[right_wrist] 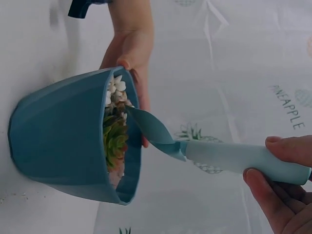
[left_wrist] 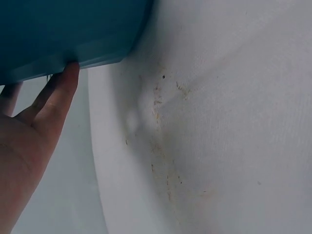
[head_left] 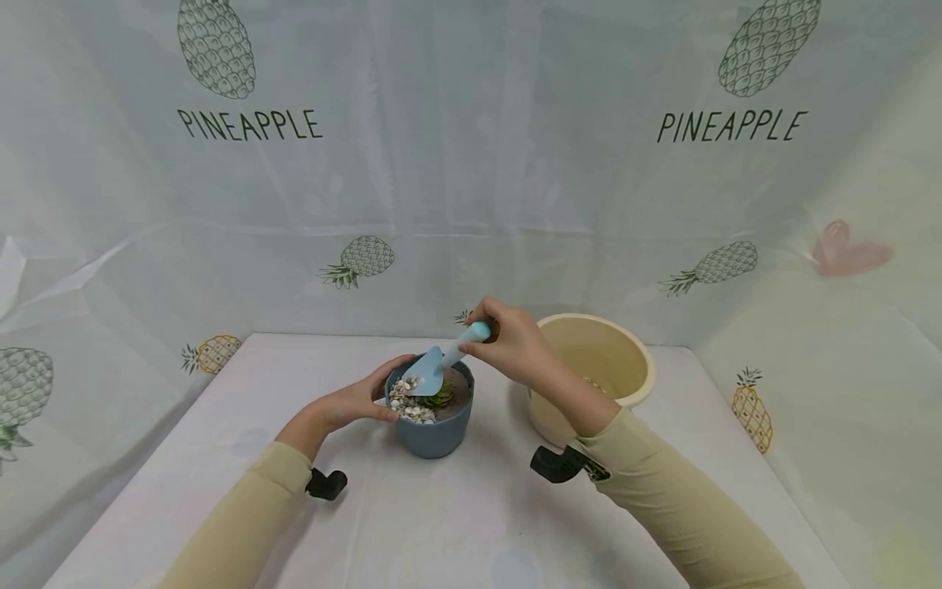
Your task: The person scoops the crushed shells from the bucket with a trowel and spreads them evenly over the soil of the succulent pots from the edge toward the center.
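Observation:
A blue flowerpot (head_left: 432,440) stands on the table, its inside partly covered by white and tan pebbles (head_left: 415,411). A green succulent (right_wrist: 115,141) with reddish tips grows in it, beside brownish soil on the right. My left hand (head_left: 352,405) holds the pot from its left side, thumb on the near side and fingers round the back. Between thumb and fingers, my right hand (head_left: 515,342) grips the handle of a small light-blue trowel (head_left: 427,374). The trowel's blade tilts down over the pebbles, its tip touching them beside the succulent.
To the right of the pot stands a cream bucket (head_left: 548,419), partly behind my right forearm; a few pebbles show inside. Dark specks (left_wrist: 157,102) lie on the white table cover. A pineapple-printed curtain (head_left: 471,180) hangs behind the table.

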A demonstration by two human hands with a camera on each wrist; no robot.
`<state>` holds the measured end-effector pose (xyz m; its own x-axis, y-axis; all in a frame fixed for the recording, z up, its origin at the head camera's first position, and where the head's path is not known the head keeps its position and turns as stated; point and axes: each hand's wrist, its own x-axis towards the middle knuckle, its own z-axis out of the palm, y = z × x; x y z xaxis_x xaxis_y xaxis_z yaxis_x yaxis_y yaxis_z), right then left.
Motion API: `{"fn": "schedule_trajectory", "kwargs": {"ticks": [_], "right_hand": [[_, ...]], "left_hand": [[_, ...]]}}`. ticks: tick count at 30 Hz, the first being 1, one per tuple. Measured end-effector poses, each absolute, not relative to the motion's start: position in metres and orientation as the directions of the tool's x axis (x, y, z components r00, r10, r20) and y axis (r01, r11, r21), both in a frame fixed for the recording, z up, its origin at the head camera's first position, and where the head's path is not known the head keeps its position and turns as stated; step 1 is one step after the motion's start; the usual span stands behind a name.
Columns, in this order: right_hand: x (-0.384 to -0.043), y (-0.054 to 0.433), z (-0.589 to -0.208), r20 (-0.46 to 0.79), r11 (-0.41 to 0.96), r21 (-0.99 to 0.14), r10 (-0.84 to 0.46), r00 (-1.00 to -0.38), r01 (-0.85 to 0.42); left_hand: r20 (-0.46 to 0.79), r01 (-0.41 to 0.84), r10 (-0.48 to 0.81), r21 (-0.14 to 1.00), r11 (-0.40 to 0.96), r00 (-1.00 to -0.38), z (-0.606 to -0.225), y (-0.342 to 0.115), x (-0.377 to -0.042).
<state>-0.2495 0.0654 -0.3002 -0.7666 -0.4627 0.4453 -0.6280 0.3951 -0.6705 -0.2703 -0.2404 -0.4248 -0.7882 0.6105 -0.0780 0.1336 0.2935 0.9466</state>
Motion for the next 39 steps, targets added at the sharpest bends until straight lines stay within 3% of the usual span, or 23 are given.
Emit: {"fn": "schedule_trajectory", "kwargs": {"ticks": [19,24,31,39], "right_hand": [[-0.241,0.094,-0.287,0.473,0.427,-0.642,-0.432,-0.768,-0.636],[-0.237,0.112,-0.285,0.49,0.425,-0.657,-0.388,-0.781,-0.623],[-0.233,0.149,-0.284,0.466,0.469,-0.683,-0.309,-0.829,-0.559],[-0.227,0.19,-0.285,0.474,0.538,-0.665,-0.233,-0.849,-0.519]], "left_hand": [[-0.083,0.108,0.542,0.944,0.311,-0.836,-0.423,-0.229,-0.262],[-0.098,0.118,0.516,0.922,0.369,-0.851,-0.414,-0.228,-0.261],[-0.103,0.094,0.371,0.874,0.477,-0.923,-0.395,-0.218,-0.271],[0.037,0.158,0.225,0.82,0.55,-0.974,-0.363,-0.191,-0.262]]}}
